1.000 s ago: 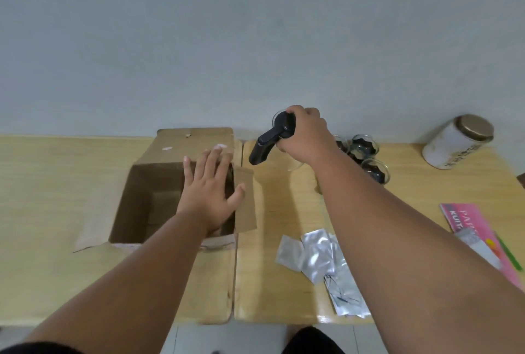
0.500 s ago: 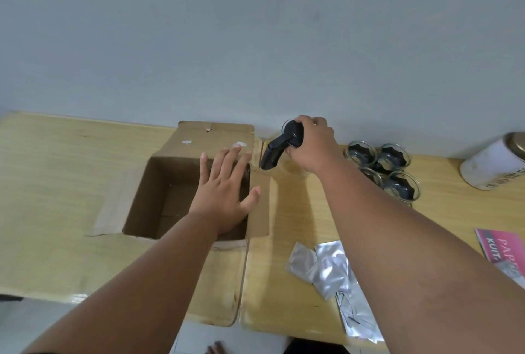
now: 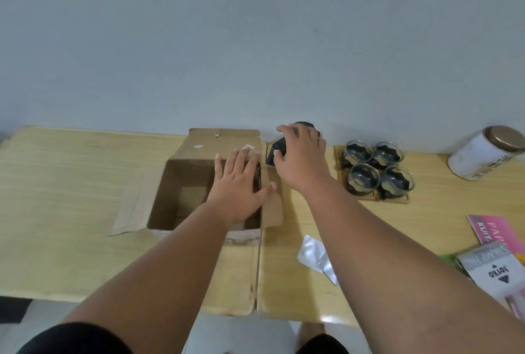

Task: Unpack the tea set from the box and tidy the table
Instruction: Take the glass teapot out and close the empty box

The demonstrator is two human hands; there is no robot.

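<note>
An open cardboard box (image 3: 181,166) stands on the wooden table (image 3: 71,183) near the wall. My left hand (image 3: 238,183) lies flat on the box's right rim, fingers spread, holding nothing. Just right of the box, my right hand (image 3: 301,157) covers a glass teapot set down by the wall. Only the teapot's black handle (image 3: 273,151) shows, between thumb and fingers, which look loosened. Several glass cups (image 3: 377,166) with black handles sit together on a small wooden tray (image 3: 397,200) further right.
A white tin (image 3: 483,154) with a bronze lid lies tilted at the far right. Silver foil packets (image 3: 312,254) lie under my right forearm. A pink booklet (image 3: 491,228) and a grey printed packet (image 3: 500,271) sit at the right edge.
My right hand has lowered the teapot onto the table by the wall and its grip has loosened. The left hand stays on the box rim. The camera has tilted left and up.
</note>
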